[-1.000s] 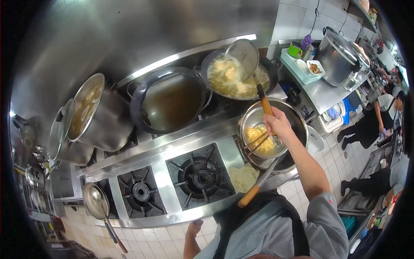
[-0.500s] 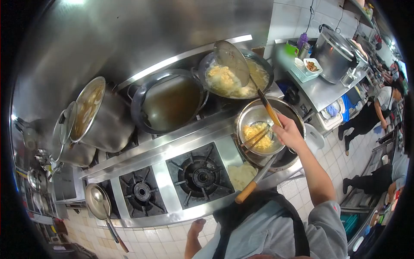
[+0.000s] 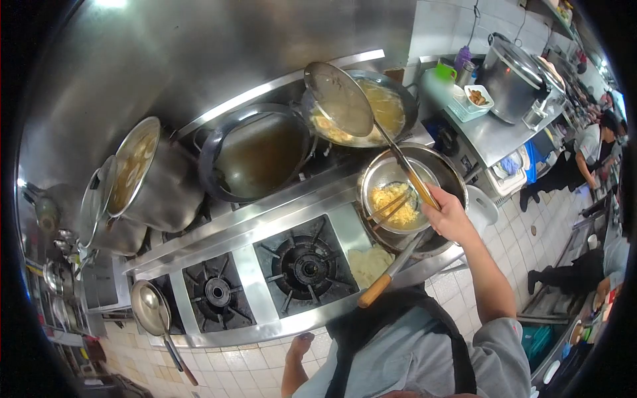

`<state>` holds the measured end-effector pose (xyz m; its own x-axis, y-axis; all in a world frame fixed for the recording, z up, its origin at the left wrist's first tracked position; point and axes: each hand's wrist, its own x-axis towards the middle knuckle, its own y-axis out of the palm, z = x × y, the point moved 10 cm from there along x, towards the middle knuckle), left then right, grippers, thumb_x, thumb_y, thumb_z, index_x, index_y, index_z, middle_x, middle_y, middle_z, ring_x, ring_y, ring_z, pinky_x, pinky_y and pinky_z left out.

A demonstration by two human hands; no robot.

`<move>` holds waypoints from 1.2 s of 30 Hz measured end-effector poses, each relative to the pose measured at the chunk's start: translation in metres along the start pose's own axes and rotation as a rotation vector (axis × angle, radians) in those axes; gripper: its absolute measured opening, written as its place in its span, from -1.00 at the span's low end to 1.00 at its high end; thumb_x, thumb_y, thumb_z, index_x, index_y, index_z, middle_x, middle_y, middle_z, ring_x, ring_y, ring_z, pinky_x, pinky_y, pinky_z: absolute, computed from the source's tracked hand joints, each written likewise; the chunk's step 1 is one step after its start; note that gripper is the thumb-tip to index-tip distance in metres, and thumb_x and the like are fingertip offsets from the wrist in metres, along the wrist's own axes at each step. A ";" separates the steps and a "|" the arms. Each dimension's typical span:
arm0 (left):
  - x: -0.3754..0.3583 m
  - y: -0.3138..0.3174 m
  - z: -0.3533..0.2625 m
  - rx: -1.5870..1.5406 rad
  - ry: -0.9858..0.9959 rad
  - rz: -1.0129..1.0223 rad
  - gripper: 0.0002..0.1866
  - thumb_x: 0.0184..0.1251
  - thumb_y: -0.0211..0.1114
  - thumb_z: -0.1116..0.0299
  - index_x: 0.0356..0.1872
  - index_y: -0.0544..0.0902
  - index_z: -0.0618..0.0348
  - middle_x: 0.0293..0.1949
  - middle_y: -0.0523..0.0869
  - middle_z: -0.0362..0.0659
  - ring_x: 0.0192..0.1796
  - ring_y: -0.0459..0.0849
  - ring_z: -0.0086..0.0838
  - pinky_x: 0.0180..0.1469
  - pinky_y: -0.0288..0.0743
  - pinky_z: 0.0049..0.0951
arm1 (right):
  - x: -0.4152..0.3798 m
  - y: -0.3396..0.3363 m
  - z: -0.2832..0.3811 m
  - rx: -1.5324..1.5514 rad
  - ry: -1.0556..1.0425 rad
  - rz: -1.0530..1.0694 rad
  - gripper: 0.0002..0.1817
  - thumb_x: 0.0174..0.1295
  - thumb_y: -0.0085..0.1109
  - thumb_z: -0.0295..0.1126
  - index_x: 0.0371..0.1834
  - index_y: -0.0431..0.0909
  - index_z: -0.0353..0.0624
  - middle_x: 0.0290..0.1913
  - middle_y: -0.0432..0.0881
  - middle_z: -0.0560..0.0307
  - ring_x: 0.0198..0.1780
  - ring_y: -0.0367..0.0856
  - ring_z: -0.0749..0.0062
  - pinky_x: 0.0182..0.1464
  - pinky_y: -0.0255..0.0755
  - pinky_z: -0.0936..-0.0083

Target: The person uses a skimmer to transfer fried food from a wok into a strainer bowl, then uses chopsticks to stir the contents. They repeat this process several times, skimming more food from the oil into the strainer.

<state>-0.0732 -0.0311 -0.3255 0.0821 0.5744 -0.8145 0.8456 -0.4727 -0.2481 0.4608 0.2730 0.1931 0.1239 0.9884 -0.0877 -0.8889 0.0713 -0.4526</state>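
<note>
No text, label, brand, number or sign can be read anywhere in view; pots, stove and far counter carry nothing legible.

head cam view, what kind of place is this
Most likely a restaurant or other commercial kitchen: a long stainless steel gas range with several burners, big woks and a stockpot along the back, and other people at work in the aisle to the right.

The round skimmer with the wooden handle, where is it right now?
In the head view the skimmer, held by the right hand, is raised over the far-right wok, just behind the metal bowl of yellow food.
</note>
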 end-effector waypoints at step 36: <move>-0.012 -0.007 0.009 -0.138 -0.008 -0.103 -0.64 0.41 0.29 0.21 0.08 0.70 0.21 -0.14 0.76 -0.24 -0.19 0.64 -0.51 -0.20 0.50 -0.45 | 0.040 0.003 -0.049 0.106 0.094 -0.094 -0.49 0.30 0.09 -0.49 0.36 0.43 -0.21 -0.23 0.64 0.17 -0.27 0.57 0.56 -0.19 0.44 0.56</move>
<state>-0.0843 -0.0408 -0.3185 -0.0129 0.6096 -0.7926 0.9138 -0.3146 -0.2568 0.4846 0.3062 0.1449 0.2448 0.9602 -0.1346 -0.9125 0.1812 -0.3668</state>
